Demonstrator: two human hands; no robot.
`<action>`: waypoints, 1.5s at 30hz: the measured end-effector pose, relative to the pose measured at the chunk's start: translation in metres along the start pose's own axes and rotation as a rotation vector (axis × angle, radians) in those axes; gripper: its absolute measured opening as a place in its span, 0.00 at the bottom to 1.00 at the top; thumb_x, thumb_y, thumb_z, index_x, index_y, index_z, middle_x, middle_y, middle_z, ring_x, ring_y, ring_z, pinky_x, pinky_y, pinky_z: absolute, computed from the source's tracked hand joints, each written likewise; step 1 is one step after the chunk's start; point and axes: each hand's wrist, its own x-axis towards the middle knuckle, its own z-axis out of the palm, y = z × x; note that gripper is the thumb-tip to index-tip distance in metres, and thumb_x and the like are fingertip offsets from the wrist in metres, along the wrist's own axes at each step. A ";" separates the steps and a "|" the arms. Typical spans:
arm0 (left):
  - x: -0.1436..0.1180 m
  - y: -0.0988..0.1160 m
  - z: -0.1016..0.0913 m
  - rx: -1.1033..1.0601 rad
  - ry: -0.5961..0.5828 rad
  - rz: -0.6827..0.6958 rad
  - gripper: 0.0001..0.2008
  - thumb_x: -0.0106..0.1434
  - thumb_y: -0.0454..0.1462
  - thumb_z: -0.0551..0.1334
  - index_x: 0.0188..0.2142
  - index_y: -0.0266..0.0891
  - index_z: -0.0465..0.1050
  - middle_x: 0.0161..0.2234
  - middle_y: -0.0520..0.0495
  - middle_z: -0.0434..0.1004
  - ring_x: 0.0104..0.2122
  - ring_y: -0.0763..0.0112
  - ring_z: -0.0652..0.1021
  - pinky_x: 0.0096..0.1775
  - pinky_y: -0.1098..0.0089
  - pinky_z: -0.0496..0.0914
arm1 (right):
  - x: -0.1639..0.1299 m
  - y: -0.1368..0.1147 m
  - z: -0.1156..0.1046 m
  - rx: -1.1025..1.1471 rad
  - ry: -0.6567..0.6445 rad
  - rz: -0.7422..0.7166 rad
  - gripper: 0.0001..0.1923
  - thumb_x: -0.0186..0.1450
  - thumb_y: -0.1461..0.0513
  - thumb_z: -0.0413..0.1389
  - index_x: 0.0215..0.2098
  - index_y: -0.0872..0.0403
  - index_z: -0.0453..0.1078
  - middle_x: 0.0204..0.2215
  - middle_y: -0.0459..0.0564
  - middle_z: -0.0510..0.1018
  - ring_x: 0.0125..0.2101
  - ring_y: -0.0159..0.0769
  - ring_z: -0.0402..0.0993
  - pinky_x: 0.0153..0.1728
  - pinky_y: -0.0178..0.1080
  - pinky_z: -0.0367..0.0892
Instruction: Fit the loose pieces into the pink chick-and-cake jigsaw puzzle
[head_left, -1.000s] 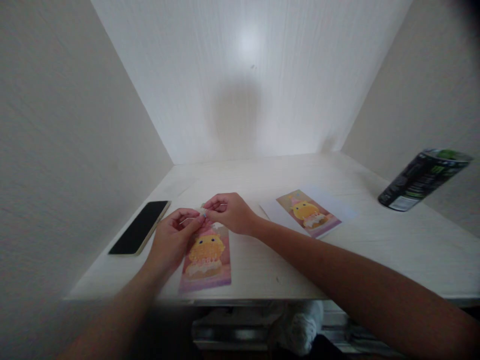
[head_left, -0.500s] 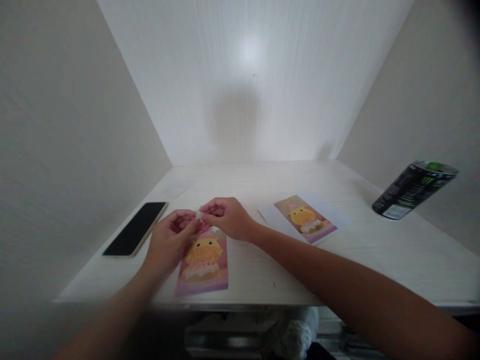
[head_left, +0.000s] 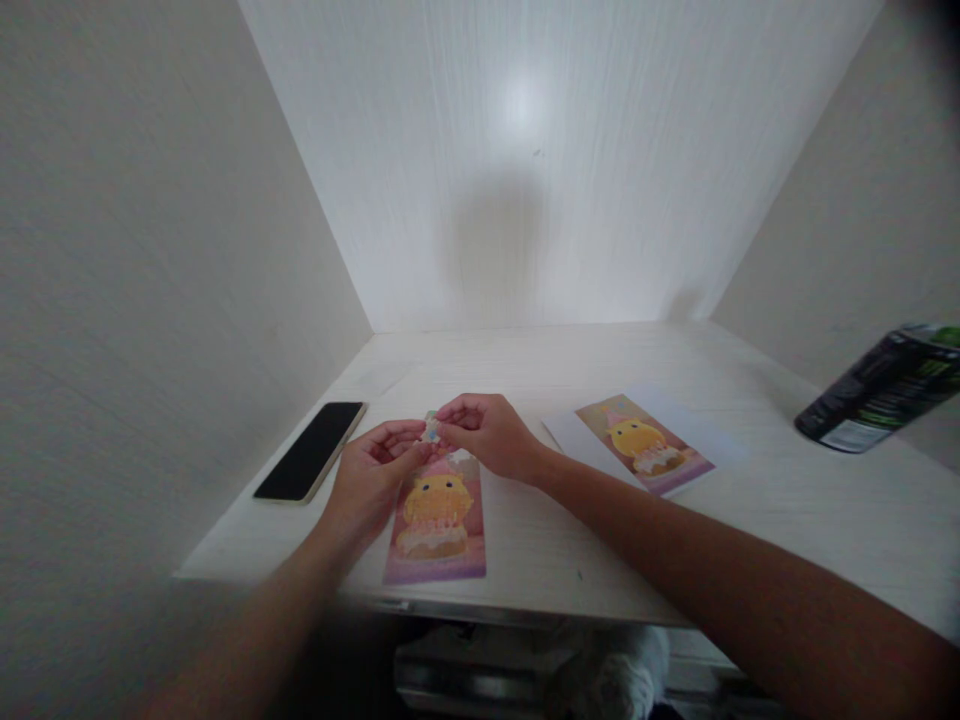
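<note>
Low in the frame's centre, a pink card lies on the counter, long axis running toward the back wall. Just above it, the left hand and right hand pinch a tiny piece between fingertips; its orientation is too small to tell. Such a shallow grip could let it slip onto the card.

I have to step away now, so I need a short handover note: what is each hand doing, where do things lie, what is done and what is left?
Left hand and right hand: both pinch one tiny pale piece between their fingers, above the near pink card with a yellow chick picture.
A second like card lies to the right on white paper; black phone to the left; dark can far right.
Done: cannot tell. Left: the piece is not yet on any card.
</note>
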 end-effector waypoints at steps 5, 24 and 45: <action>0.001 0.000 0.000 0.075 0.034 0.032 0.17 0.49 0.40 0.72 0.38 0.35 0.76 0.34 0.43 0.79 0.31 0.69 0.78 0.33 0.71 0.72 | 0.000 0.004 -0.001 -0.028 -0.042 0.000 0.07 0.61 0.61 0.61 0.36 0.57 0.74 0.30 0.50 0.79 0.30 0.35 0.75 0.31 0.36 0.69; 0.005 -0.006 -0.004 0.016 0.029 0.014 0.19 0.48 0.38 0.73 0.40 0.36 0.77 0.33 0.45 0.80 0.29 0.72 0.77 0.33 0.73 0.72 | 0.000 0.001 -0.001 0.190 -0.109 0.085 0.11 0.59 0.65 0.60 0.41 0.57 0.74 0.31 0.48 0.78 0.29 0.32 0.74 0.31 0.35 0.68; 0.006 -0.007 -0.004 -0.060 -0.001 0.043 0.18 0.45 0.35 0.74 0.36 0.34 0.75 0.29 0.47 0.79 0.27 0.75 0.78 0.33 0.75 0.73 | 0.000 0.005 -0.001 0.209 -0.142 0.124 0.07 0.59 0.63 0.62 0.35 0.55 0.71 0.29 0.48 0.78 0.29 0.34 0.74 0.32 0.36 0.69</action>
